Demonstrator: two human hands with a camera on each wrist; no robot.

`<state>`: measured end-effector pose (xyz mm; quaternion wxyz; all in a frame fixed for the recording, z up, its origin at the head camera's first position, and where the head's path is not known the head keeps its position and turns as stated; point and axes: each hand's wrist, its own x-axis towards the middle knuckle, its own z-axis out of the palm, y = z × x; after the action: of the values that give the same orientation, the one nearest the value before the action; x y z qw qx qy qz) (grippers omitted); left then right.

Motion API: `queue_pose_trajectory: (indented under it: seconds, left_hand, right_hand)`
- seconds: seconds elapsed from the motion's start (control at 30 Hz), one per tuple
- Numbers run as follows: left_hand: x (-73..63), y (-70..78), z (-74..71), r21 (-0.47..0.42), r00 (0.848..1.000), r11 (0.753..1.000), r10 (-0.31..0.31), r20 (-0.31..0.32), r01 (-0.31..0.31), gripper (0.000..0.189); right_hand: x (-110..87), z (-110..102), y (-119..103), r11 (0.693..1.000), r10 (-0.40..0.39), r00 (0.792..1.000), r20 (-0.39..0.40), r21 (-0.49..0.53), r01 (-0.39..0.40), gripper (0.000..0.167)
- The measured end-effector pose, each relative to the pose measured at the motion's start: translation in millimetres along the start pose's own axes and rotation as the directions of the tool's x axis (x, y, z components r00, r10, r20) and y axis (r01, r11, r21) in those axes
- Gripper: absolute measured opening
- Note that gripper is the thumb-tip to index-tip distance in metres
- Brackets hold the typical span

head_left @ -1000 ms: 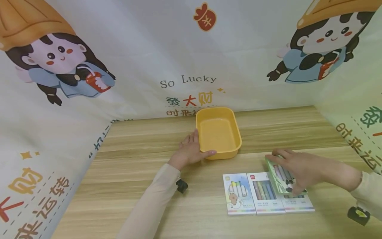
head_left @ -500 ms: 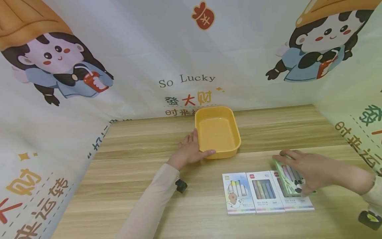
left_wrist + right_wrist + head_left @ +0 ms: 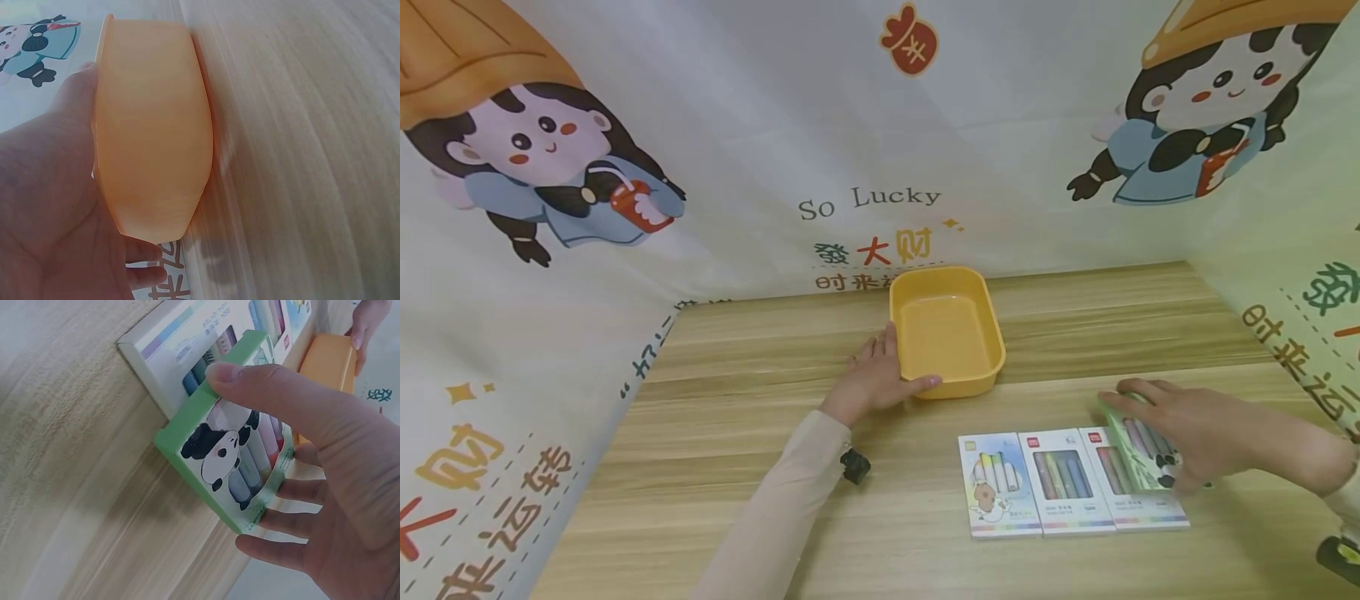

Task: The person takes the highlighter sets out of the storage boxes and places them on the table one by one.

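Observation:
My left hand [image 3: 872, 379] holds the near left corner of a yellow plastic bin [image 3: 964, 388], thumb at the front rim and fingers along the left wall. In the left wrist view the bin's outer side [image 3: 156, 125] fills the middle. A small green box of markers [image 3: 187, 462] with a panda print and a window is in my right hand [image 3: 1202, 433]. The thumb presses one edge and the fingers reach the opposite edge. The box is tilted and overlaps the rightmost white marker box [image 3: 1138, 512] in the head view.
Three flat marker boxes lie side by side: one with a bear picture [image 3: 992, 508], a white windowed one [image 3: 1067, 512] and the rightmost. The wooden table [image 3: 737, 375] is bordered by printed cloth walls [image 3: 760, 125] at the back and sides.
My right hand has moved to the right with the green marker box, uncovering more of the rightmost white box. The left hand and the bin have stayed in place.

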<state>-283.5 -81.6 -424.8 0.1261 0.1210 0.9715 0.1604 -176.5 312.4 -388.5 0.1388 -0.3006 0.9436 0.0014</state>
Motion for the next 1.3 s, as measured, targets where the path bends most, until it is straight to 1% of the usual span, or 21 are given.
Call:
queue_pose_trajectory:
  seconds: [0.1, 0.2, 0.37, 0.67, 0.83, 1.07, 1.3]
  left_hand:
    - [-0.2, 0.3, 0.4, -0.002, 1.0, 1.0, -0.002, 0.0, 0.002, 0.124]
    - [-0.5, 0.8, 0.4, -0.004, 1.0, 1.0, -0.001, -0.001, 0.001, 0.123]
    - [-0.6, 0.9, 0.1, 0.014, 1.0, 1.0, 0.001, -0.005, -0.001, 0.124]
    - [0.1, 0.2, 0.1, 0.009, 1.0, 1.0, 0.002, -0.004, -0.002, 0.124]
    - [0.5, 0.8, 0.3, 0.012, 1.0, 1.0, -0.002, -0.005, 0.002, 0.124]
    - [1.0, 1.2, 0.5, 0.002, 1.0, 1.0, 0.002, -0.003, -0.002, 0.124]
    - [1.1, 0.5, 0.5, 0.003, 1.0, 1.0, -0.001, 0.0, 0.001, 0.123]
  right_hand:
    - [-3.1, 3, 4, 1.0, 0.008, 1.0, 0.005, 0.003, -0.008, 0.12]
    - [-6.4, 8, 9, 0.999, 0.024, 1.0, 0.014, 0.028, -0.025, 0.12]
    - [-12.2, 12, 14, 0.997, 0.036, 0.999, 0.01, 0.064, -0.037, 0.116]
    - [-19.9, 17, 20, 0.995, 0.056, 0.998, 0.039, 0.076, -0.059, 0.116]
    - [-23.3, 21, 22, 0.995, 0.069, 0.997, 0.037, 0.069, -0.071, 0.115]
    - [-27.4, 27, 28, 0.99, 0.083, 0.995, 0.055, 0.111, -0.088, 0.115]
    - [-31.3, 28, 32, 0.989, 0.083, 0.995, 0.058, 0.118, -0.089, 0.118]
